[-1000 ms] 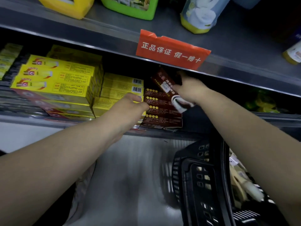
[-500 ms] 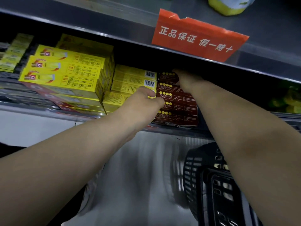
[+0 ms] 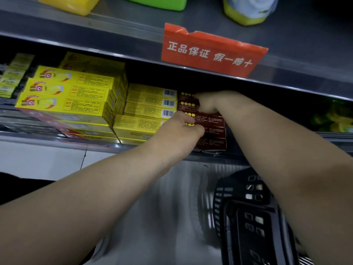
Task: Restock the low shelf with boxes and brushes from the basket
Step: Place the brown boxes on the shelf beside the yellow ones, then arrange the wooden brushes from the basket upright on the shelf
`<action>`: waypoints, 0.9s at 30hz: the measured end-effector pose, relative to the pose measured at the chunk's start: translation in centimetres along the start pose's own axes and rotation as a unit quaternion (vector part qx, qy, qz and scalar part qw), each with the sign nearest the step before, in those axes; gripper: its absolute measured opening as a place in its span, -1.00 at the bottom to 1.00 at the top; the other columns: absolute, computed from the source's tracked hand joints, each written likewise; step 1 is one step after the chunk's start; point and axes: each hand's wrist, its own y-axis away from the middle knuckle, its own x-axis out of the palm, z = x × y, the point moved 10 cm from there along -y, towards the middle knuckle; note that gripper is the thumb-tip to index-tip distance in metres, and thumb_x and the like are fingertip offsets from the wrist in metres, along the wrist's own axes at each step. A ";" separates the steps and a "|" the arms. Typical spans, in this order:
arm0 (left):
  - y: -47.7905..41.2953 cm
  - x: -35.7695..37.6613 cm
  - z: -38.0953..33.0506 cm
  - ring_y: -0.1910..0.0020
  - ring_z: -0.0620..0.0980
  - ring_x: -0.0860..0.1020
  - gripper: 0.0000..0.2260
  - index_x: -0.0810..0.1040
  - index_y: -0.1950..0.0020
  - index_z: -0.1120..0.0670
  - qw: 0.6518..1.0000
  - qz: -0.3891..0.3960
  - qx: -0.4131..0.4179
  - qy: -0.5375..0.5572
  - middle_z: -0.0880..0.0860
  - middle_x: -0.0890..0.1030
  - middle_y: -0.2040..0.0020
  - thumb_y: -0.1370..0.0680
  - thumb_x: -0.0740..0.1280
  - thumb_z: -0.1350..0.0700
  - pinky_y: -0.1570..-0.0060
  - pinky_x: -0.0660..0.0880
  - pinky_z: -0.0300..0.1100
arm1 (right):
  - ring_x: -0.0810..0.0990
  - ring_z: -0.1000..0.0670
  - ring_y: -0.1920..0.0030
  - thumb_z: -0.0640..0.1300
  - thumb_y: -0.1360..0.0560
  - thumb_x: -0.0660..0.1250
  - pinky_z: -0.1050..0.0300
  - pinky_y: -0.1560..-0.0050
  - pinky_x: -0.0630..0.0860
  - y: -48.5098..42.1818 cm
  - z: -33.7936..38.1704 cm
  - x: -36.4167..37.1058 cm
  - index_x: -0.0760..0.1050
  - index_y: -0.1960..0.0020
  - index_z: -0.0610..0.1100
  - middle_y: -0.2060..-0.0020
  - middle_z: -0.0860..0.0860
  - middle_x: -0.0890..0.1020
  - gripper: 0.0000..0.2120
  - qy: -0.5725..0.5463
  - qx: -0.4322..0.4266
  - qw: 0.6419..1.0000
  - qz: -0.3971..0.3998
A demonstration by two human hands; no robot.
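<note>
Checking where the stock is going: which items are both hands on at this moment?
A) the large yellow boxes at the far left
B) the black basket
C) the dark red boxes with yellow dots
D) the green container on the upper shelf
C: the left hand and the right hand both touch the stack of dark red boxes, just right of the yellow boxes.

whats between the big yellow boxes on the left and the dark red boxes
A stack of smaller yellow boxes with barcodes stands between the big yellow boxes and the dark red boxes, as the head view shows.
</note>
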 end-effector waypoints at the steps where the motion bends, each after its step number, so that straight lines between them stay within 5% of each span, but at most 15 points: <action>1: 0.3 0.8 -0.5 0.36 -0.16 0.46 -0.78 0.44 -0.15 0.02 1.000 0.008 0.011 -0.004 -0.06 0.52 0.27 -0.52 0.28 0.11 0.56 0.31 -0.46 | 0.50 -0.15 -0.17 -0.19 -0.53 0.24 0.00 -0.22 0.45 1.3 0.4 -0.7 0.37 -0.36 -0.17 -0.24 -0.15 0.50 -0.60 -0.001 -0.010 1.000 0.010; 5: 2.1 5.0 -3.2 0.29 -0.18 0.47 -0.83 0.44 -0.09 0.00 0.992 0.057 0.096 -0.061 -0.13 0.51 0.22 -0.51 0.25 0.13 0.33 0.45 -0.44 | 0.49 -0.08 -0.23 -0.21 -0.54 0.24 0.06 -0.26 0.41 9.0 0.6 -4.2 0.40 -0.35 -0.15 -0.25 -0.10 0.52 -0.63 -0.123 -0.058 0.990 -0.022; 7: 3.4 7.6 -4.6 0.19 -0.13 0.53 -0.87 0.46 -0.02 -0.01 0.982 0.082 0.146 -0.088 -0.11 0.54 0.16 -0.50 0.25 0.15 0.06 0.54 -0.18 | 0.53 0.00 -0.18 -0.29 -0.53 0.25 0.20 -0.19 0.45 13.7 -0.9 -5.2 0.46 -0.29 -0.17 -0.17 -0.08 0.56 -0.67 -0.236 -0.064 0.968 -0.064; 11: 7.3 12.4 -6.9 0.06 -0.10 0.53 -0.88 0.49 -0.01 -0.01 0.943 0.133 0.262 -0.159 -0.06 0.57 0.07 -0.50 0.24 0.14 -0.01 0.49 -0.11 | 0.54 0.26 0.04 -0.35 -0.50 0.28 0.50 0.01 0.43 24.1 -5.6 -5.1 0.53 -0.09 -0.07 0.06 0.15 0.57 -0.74 -0.377 -0.061 0.909 -0.167; 16: 11.8 17.2 -7.8 0.09 -0.20 0.49 -0.89 0.49 -0.03 -0.04 0.890 0.193 0.344 -0.230 -0.13 0.53 0.08 -0.53 0.24 0.10 0.14 0.43 -0.30 | 0.63 0.07 0.01 -0.40 -0.47 0.27 0.20 -0.07 0.53 32.6 -12.0 0.7 0.55 0.02 0.03 0.08 0.03 0.66 -0.67 -0.462 0.009 0.862 -0.207; 23: 12.8 21.0 -5.9 0.11 -0.19 0.48 -0.89 0.48 -0.02 -0.07 0.826 0.234 0.361 -0.364 -0.16 0.51 0.09 -0.56 0.20 0.10 0.10 0.49 -0.14 | 0.59 -0.08 0.02 -0.32 -0.49 0.32 -0.01 -0.15 0.48 34.5 -17.8 15.6 0.56 0.04 -0.09 0.06 -0.12 0.63 -0.84 -0.488 0.168 0.852 -0.090; 27: 12.6 22.2 -4.8 0.07 -0.14 0.48 -0.85 0.46 -0.09 -0.08 0.769 0.245 0.383 -0.450 -0.16 0.49 0.04 -0.57 0.16 0.08 0.09 0.47 -0.15 | 0.52 -0.03 -0.12 -0.11 -0.50 0.30 0.09 -0.21 0.43 31.9 -18.9 22.2 0.59 -0.10 -0.09 -0.09 -0.02 0.58 -0.80 -0.339 0.209 0.916 0.049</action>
